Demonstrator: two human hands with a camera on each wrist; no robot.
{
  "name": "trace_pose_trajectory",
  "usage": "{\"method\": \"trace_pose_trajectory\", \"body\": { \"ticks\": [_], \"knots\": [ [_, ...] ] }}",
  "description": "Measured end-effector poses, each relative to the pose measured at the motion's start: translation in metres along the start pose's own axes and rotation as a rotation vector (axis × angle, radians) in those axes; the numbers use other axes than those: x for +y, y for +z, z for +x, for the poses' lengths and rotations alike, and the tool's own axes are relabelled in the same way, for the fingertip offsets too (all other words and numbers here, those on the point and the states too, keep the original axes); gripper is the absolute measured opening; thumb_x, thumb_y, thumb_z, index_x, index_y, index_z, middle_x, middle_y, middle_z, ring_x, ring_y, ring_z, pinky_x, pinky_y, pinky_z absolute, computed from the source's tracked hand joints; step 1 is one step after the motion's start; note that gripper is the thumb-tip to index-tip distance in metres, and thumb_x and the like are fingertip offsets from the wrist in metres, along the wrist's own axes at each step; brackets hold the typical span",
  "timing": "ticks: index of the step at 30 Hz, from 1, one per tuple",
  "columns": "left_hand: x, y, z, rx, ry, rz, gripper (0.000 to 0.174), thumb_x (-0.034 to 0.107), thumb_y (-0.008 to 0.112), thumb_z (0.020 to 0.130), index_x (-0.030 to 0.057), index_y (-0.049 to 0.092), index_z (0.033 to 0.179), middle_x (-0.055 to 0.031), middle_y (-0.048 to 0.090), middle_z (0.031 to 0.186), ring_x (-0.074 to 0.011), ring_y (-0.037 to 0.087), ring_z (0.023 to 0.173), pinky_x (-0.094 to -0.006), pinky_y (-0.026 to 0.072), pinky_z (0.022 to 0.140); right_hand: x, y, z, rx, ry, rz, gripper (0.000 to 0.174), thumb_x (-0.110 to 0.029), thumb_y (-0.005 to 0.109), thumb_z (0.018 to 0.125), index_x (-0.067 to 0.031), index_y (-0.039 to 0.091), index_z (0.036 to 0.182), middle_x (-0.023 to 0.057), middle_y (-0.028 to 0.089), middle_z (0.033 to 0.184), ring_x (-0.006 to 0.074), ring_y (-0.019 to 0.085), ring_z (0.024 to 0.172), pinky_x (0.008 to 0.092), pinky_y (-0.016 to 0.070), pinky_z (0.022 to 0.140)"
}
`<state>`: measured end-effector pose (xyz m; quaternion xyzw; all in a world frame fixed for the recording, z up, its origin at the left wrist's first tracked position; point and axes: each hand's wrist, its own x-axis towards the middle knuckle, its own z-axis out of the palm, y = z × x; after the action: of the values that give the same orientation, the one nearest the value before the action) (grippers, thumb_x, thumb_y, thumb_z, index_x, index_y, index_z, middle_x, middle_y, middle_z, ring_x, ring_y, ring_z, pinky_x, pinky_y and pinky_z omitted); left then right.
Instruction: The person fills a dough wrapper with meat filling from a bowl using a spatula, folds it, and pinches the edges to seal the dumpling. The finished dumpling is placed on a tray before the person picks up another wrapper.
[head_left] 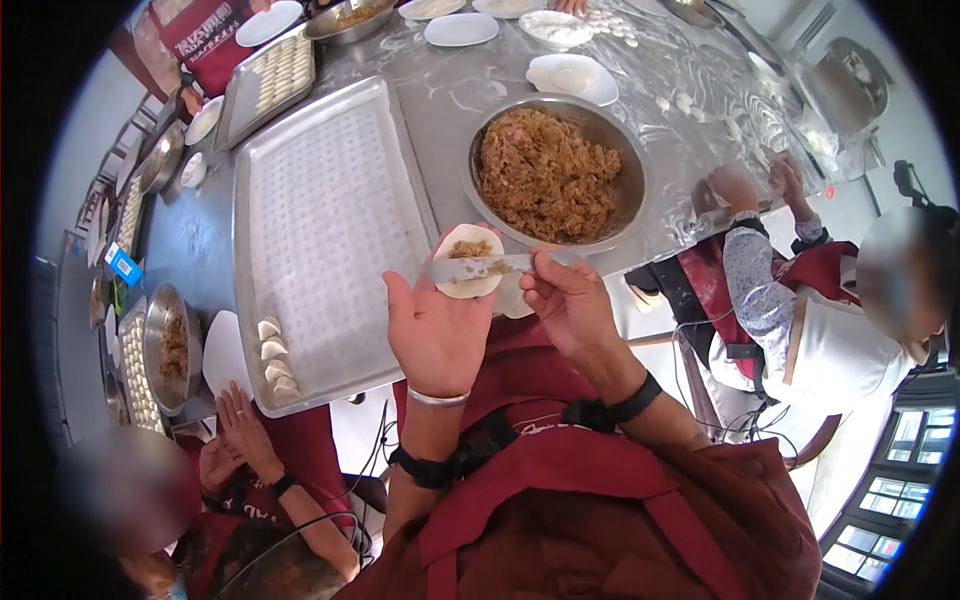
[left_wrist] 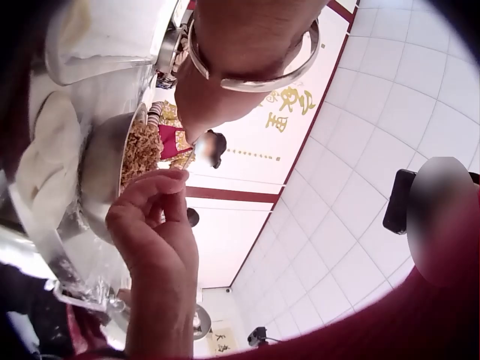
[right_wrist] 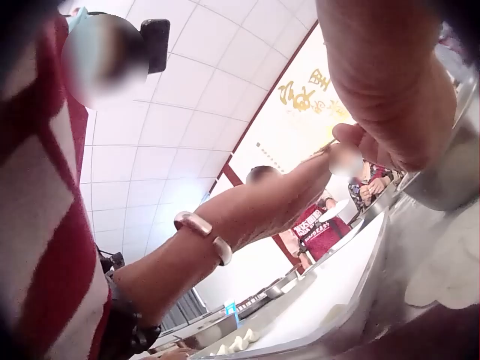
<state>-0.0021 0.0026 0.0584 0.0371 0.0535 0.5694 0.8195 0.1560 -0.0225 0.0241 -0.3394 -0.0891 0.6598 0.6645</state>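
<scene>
In the centre of the frame, your left hand is open, palm up, with the thumb held away, and it supports 1 round dumpling wrapper; probably this keeps it flat under the filling. Your right hand pinches a flat blade between thumb and fingers, laid across the wrapper, perhaps for good control. The steel bowl is just beyond your hands, I think for short reach. At left, the metal tray has dumplings in its near-left corner, seemingly to use the space in order. The steel table has white flour marks. Around it are other people, and above is a tiled ceiling.
</scene>
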Motion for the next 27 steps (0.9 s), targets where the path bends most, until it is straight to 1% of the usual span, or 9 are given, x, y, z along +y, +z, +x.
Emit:
{"method": "trace_pose_trajectory", "body": {
  "ticks": [5,9,13,14,15,17,20,24,27],
  "knots": [
    [0.012,0.001,-0.004,-0.032,0.053,0.058,0.081,0.055,0.028,0.103,-0.0149,0.029,0.143,-0.0291,0.034,0.149,-0.0379,0.028,0.143,-0.0475,0.017,0.121,-0.018,-0.032,0.0,0.103,-0.1,-0.075,0.015,-0.011,0.068,0.092,-0.0049,0.066,0.105,0.0056,0.07,0.087,0.0169,0.07,0.077,0.0264,0.0581,0.065],
    [0.019,0.0,-0.01,-0.01,0.06,0.036,0.079,0.054,0.027,0.103,-0.0143,0.03,0.143,-0.0287,0.035,0.149,-0.0367,0.029,0.143,-0.0472,0.018,0.121,-0.038,-0.029,-0.015,0.039,-0.275,-0.036,0.013,-0.01,0.065,0.094,-0.0024,0.067,0.104,0.0074,0.071,0.089,0.0183,0.071,0.079,0.0268,0.0588,0.067],
    [0.014,-0.002,-0.017,-0.027,0.004,-0.002,0.078,0.053,0.029,0.103,-0.0143,0.029,0.143,-0.0278,0.035,0.149,-0.0367,0.03,0.143,-0.0472,0.02,0.121,-0.022,0.019,-0.043,-0.009,-0.644,-0.447,0.012,-0.006,0.062,0.095,0.0017,0.066,0.103,0.0082,0.071,0.09,0.0202,0.071,0.082,0.0296,0.0581,0.075],
    [0.013,0.002,-0.019,-0.039,-0.009,0.028,0.078,0.053,0.029,0.103,-0.0141,0.029,0.143,-0.0275,0.036,0.149,-0.0367,0.031,0.142,-0.0471,0.0205,0.121,-0.019,0.021,-0.046,-0.128,-0.761,-0.613,0.012,-0.005,0.064,0.093,0.0012,0.067,0.103,0.0093,0.071,0.094,0.0217,0.07,0.084,0.0318,0.0568,0.076],
    [0.011,0.004,-0.022,-0.05,-0.022,0.059,0.078,0.053,0.029,0.103,-0.014,0.029,0.143,-0.0271,0.036,0.149,-0.0367,0.031,0.142,-0.0471,0.021,0.12,-0.021,0.018,-0.042,-0.256,-1.068,-1.013,0.017,-0.002,0.067,0.088,-0.0018,0.069,0.104,0.0112,0.07,0.097,0.0253,0.069,0.086,0.034,0.0564,0.075],
    [0.009,0.007,-0.029,-0.032,-0.042,0.028,0.078,0.053,0.029,0.103,-0.0138,0.029,0.143,-0.0268,0.037,0.148,-0.0368,0.032,0.141,-0.047,0.022,0.12,-0.011,0.023,-0.049,-0.303,-1.229,-1.239,0.015,0.004,0.066,0.085,0.0004,0.07,0.099,0.0146,0.069,0.098,0.0266,0.068,0.09,0.0338,0.056,0.075],
    [0.01,0.006,-0.041,-0.038,-0.054,0.006,0.077,0.053,0.028,0.104,-0.0139,0.03,0.142,-0.0267,0.038,0.148,-0.0369,0.033,0.141,-0.0468,0.0224,0.119,-0.001,0.014,-0.045,-0.547,-1.412,-1.303,0.024,0.005,0.07,0.078,-0.0009,0.071,0.102,0.0149,0.068,0.103,0.0294,0.068,0.09,0.0345,0.0571,0.075],
    [0.013,-0.001,-0.05,-0.051,-0.025,0.059,0.078,0.053,0.028,0.104,-0.0152,0.032,0.141,-0.0279,0.038,0.148,-0.0372,0.034,0.14,-0.0463,0.0214,0.119,0.009,-0.002,-0.061,-0.642,-1.432,-1.347,0.031,0.003,0.072,0.07,-0.0005,0.071,0.101,0.0158,0.067,0.103,0.0325,0.068,0.092,0.038,0.0583,0.076],
    [0.02,-0.008,-0.051,0.058,0.04,0.076,0.078,0.053,0.027,0.104,-0.0165,0.032,0.139,-0.0293,0.038,0.147,-0.0372,0.034,0.139,-0.0465,0.0202,0.119,-0.003,-0.017,-0.08,-0.689,-1.369,-1.344,0.029,0.001,0.071,0.073,-0.001,0.07,0.102,0.0146,0.067,0.102,0.033,0.069,0.091,0.0405,0.0579,0.077]
  ]
}}
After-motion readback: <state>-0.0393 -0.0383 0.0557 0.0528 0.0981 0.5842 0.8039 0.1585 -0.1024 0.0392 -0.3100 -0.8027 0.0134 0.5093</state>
